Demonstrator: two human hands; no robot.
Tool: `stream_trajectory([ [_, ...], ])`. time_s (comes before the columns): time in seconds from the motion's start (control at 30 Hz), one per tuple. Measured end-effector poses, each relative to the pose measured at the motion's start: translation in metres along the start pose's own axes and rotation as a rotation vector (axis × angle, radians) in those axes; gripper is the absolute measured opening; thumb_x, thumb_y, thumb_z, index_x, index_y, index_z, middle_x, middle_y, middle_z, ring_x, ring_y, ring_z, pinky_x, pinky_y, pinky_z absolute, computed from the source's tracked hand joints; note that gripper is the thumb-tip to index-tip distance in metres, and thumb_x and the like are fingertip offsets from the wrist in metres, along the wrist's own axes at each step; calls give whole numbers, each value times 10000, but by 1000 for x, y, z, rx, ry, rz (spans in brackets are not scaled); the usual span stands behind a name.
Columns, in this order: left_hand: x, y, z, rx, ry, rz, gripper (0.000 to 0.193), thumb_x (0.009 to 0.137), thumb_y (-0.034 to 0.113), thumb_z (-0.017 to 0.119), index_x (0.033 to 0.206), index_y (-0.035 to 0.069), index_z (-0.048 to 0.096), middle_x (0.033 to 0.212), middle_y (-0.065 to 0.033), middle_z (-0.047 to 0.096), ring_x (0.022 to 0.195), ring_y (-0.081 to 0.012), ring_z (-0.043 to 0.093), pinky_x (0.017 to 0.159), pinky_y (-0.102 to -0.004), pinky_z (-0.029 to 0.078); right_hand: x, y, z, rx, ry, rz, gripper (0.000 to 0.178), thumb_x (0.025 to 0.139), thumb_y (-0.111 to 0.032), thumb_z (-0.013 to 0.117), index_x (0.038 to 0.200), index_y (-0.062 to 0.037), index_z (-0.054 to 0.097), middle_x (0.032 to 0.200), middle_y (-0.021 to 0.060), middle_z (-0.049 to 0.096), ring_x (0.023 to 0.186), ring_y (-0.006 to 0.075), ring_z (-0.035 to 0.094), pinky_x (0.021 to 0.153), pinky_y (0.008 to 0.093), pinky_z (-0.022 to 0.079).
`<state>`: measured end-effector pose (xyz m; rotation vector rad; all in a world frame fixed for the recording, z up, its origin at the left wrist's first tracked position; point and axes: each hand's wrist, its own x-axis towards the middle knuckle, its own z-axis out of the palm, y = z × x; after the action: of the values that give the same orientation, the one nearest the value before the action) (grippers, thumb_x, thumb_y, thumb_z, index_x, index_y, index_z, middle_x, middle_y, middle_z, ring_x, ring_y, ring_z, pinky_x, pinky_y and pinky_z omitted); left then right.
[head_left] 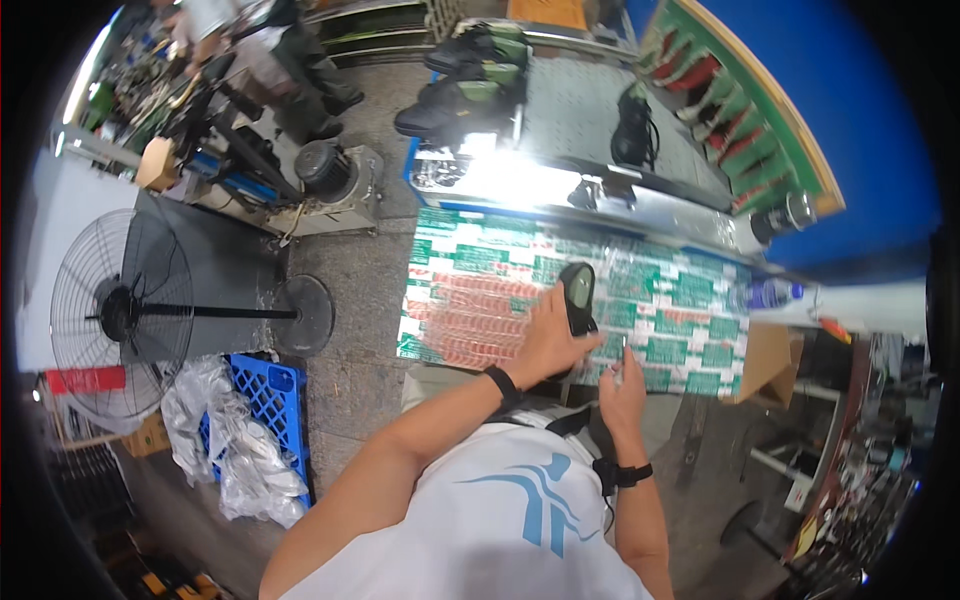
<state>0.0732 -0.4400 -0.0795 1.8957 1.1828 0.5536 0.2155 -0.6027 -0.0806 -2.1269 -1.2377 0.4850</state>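
My left hand [546, 342] is closed on a black shoe [577, 292] with a green lining, held over the work surface in front of me. The shoe's toe end is partly covered by my fingers. To its right, my right hand [622, 392] is closed, its fingers pinched around a small thin object whose kind I cannot make out. The two hands are close together but apart. Beneath them lies a table top [690, 345] covered in green, white and red printed sheet under clear plastic.
Beyond the table runs a conveyor [570, 110] carrying black shoes [465, 105] at its left and a single shoe [632, 125]. A bottle [770, 293] lies at the right. On the left stand a fan [125, 310], a motor [325, 170] and a blue crate [270, 400]. Another person [290, 70] stands far left.
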Motion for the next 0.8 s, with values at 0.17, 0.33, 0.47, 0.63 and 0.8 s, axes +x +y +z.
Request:
stream_trajectory([
  [0.17,21,-8,-3,29,-49,-77,1136,776,333,959,1633,-108,358,1424,-318,566,1384,-482,557,1148,-535,507,35,14,12,-89,-37,44,731,935,-195,735,1571,108,538,1118,224,678,1074,431,664,969,529,534],
  [0.33,37,-18,-43,-373,-79,-251,888,801,212,902,1549,-71,517,1351,-240,684,1264,-351,682,1081,-455,568,58,26,19,-158,53,-44,769,906,-197,744,1579,107,531,1109,222,678,1059,433,658,951,544,529],
  [0.47,71,-23,-116,-662,-201,-406,731,797,116,864,1469,-30,618,1229,-142,757,1115,-237,734,989,-366,597,57,23,27,-291,115,-113,849,855,-216,735,1620,75,505,1111,218,657,1025,436,639,934,552,512],
  [0.63,159,-28,-216,-229,-121,102,750,754,15,827,1481,23,641,1278,-110,756,1233,-238,705,1096,-367,548,54,29,33,-364,194,-224,914,822,-231,729,1651,59,475,1110,205,644,1011,424,630,931,553,500],
  [0.8,274,-49,-288,306,-173,337,836,696,103,905,1493,54,657,1378,-258,709,1302,-436,677,1165,-469,529,52,29,34,-367,235,-262,935,807,-222,719,1655,73,457,1084,196,633,1001,416,620,906,534,487],
])
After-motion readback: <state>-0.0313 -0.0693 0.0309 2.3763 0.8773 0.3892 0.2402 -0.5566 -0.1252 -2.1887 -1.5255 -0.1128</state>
